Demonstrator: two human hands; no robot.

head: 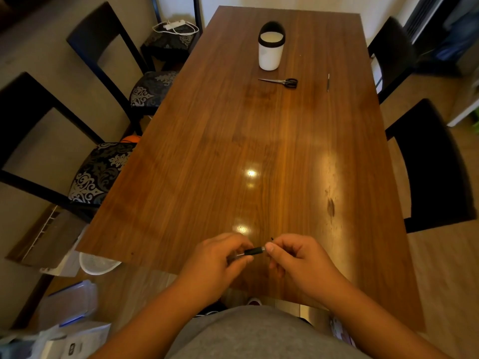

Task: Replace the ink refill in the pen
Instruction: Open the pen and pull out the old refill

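A black pen [253, 251] with a silver band is held level between both hands over the near end of the wooden table [259, 151]. My left hand [220, 257] grips its left part, fingers curled around it. My right hand [295, 257] pinches the right end, where a thin dark tip [272, 238] pokes up past the thumb. Most of the pen is hidden inside the fingers. A thin stick-like refill [328, 82] lies alone at the far right of the table.
A white cup-shaped bin with a black rim [270, 47] stands at the far end, with black-handled scissors [281, 82] just in front of it. Dark chairs [85, 151] line both long sides. Boxes and a white basket [96, 263] sit on the floor at left.
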